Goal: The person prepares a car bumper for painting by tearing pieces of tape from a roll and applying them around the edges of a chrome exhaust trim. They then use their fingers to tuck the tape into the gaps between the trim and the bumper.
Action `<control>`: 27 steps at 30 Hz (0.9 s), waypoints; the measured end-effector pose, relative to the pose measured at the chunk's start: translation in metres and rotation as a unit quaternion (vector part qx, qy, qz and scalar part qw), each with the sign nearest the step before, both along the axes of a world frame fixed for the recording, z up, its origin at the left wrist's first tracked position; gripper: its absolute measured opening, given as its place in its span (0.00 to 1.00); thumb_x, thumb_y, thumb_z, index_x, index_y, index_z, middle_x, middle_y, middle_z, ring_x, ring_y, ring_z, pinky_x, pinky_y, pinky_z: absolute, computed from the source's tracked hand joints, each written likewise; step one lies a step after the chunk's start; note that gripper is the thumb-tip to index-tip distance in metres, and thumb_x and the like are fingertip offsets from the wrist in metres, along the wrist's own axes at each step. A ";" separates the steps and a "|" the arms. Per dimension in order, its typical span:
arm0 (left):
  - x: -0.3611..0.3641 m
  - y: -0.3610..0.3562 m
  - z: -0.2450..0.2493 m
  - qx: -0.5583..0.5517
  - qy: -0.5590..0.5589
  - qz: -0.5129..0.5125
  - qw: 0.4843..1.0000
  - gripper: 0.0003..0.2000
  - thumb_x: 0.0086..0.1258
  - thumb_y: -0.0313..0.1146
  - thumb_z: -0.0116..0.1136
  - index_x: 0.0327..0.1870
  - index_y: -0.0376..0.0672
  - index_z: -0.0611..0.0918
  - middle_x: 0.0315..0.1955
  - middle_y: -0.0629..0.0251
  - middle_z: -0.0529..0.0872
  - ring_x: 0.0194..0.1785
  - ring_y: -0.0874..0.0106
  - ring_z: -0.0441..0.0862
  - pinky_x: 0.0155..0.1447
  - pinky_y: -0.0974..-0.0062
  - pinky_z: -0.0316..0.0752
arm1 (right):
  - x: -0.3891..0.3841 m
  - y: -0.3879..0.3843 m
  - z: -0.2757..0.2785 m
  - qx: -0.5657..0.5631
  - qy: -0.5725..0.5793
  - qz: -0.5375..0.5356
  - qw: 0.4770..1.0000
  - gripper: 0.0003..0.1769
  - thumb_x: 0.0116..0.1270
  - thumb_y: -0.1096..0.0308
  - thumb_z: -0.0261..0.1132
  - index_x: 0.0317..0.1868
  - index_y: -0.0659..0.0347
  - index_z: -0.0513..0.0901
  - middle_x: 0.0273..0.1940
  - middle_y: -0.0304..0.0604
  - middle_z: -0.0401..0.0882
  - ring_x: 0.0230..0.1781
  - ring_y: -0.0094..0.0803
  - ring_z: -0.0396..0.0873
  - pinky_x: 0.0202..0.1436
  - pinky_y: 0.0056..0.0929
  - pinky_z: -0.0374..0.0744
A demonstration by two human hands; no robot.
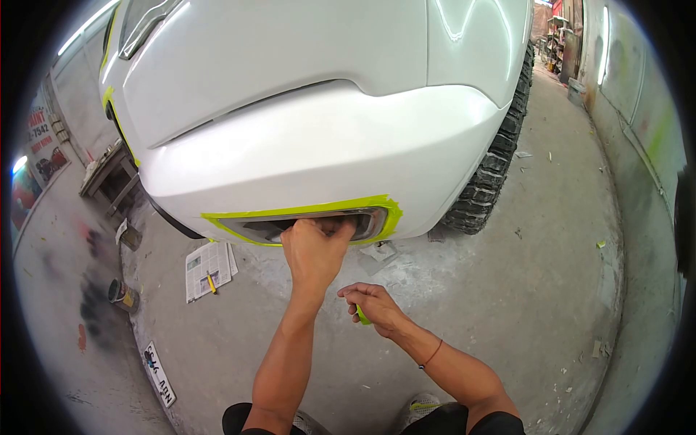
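Note:
The white car bumper (319,152) fills the upper middle of the head view. Bright green masking tape (394,217) frames the dark fog light recess (373,220) low in it. My left hand (313,250) reaches up to this recess, its fingers curled inside the opening and partly hidden; what they grip, if anything, does not show. Lower and to the right is my right hand (373,308), closed around a piece of green tape (362,315), apart from the bumper. Its index finger points left, toward my left wrist.
A knobbly black tire (487,185) stands right of the bumper. Newspaper sheets (206,270) with a yellow-handled tool (212,283) lie on the concrete floor. Along the left wall are a can (124,296), a license plate (159,373) and a wooden bench (112,177).

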State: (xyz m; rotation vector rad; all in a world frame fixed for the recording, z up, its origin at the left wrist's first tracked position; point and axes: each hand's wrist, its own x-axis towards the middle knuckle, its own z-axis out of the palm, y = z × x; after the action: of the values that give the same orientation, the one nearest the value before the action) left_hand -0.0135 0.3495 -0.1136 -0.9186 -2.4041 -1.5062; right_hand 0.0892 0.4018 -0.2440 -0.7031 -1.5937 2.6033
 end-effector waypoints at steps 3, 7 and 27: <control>-0.004 -0.002 -0.006 -0.002 0.046 -0.007 0.999 0.09 0.57 0.35 0.71 0.29 0.37 0.87 0.20 0.62 0.88 0.24 0.64 0.86 0.39 0.69 0.77 | 0.000 -0.001 -0.007 0.010 0.005 0.010 1.000 0.11 0.73 0.64 0.61 0.47 0.60 0.85 0.35 0.33 0.78 0.32 0.21 0.74 0.34 0.25 0.77; -0.014 -0.002 -0.026 -0.007 0.351 0.026 0.936 0.10 0.57 0.34 0.74 0.33 0.40 0.85 0.20 0.66 0.87 0.27 0.64 0.84 0.44 0.66 0.75 | -0.001 -0.003 -0.011 0.013 0.016 0.020 1.000 0.11 0.73 0.64 0.61 0.47 0.60 0.85 0.36 0.33 0.79 0.33 0.22 0.74 0.34 0.24 0.77; -0.007 0.000 -0.025 0.086 0.107 -0.045 0.990 0.06 0.61 0.28 0.69 0.34 0.38 0.83 0.24 0.62 0.88 0.26 0.66 0.84 0.41 0.67 0.76 | -0.006 0.000 -0.009 0.023 -0.018 0.001 1.000 0.10 0.72 0.68 0.61 0.47 0.61 0.86 0.32 0.33 0.76 0.32 0.21 0.74 0.33 0.25 0.77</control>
State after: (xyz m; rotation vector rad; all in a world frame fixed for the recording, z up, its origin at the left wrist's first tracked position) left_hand -0.0204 0.3496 -0.1385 -1.1009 -2.0759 -1.5298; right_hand 0.0831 0.4014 -0.2527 -0.7493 -1.6584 2.5603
